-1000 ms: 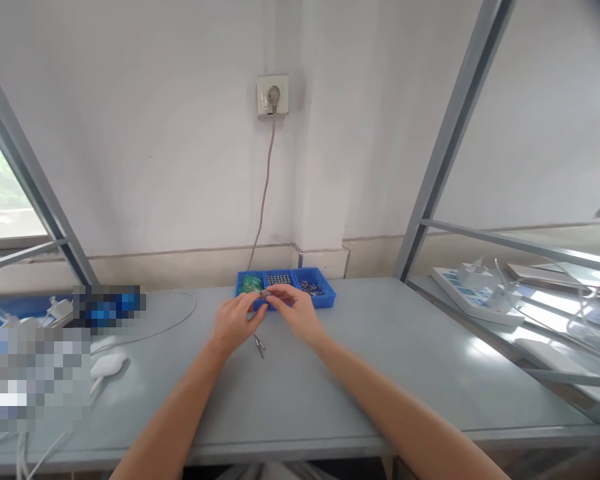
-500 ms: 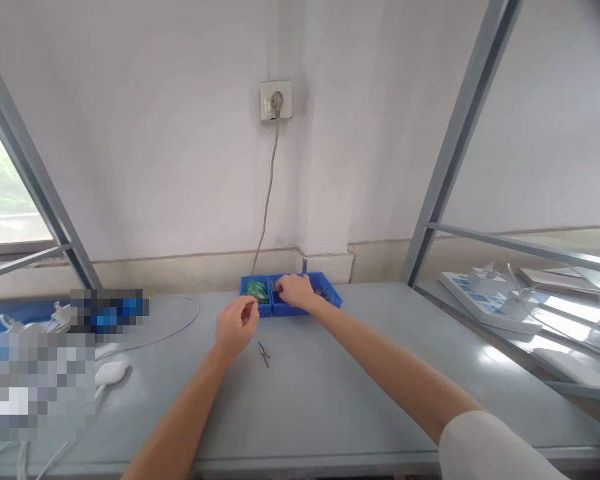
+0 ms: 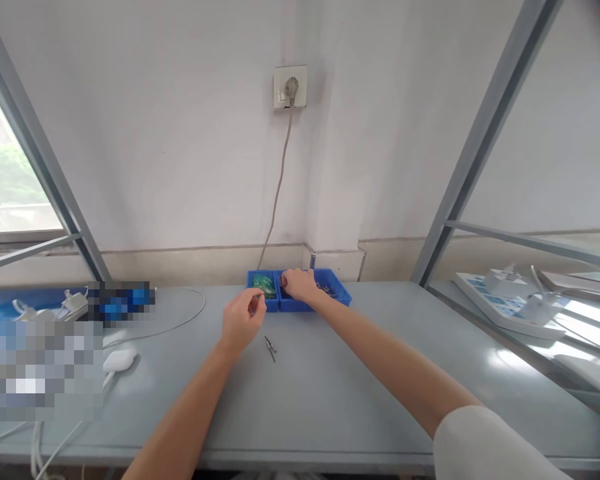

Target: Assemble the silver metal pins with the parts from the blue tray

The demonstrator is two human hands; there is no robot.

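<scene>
At the desk's [image 3: 330, 400] twelve o'clock stands a blue tray [image 3: 293, 306]; the right hand [image 3: 300, 285] reaches inside, fingers curled, grip hidden. At its eight o'clock, the left hand [image 3: 241, 319] bends its fingers nearly together, hold indeterminable.

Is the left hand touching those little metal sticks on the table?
Apart. The head view shows a strip of grey table between the left hand and the metal sticks.

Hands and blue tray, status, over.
Right hand over the middle of the blue tray, grip hidden. Left hand near tray's left end, grip unclear. Metal pieces loose on table, apart from both hands.
</scene>
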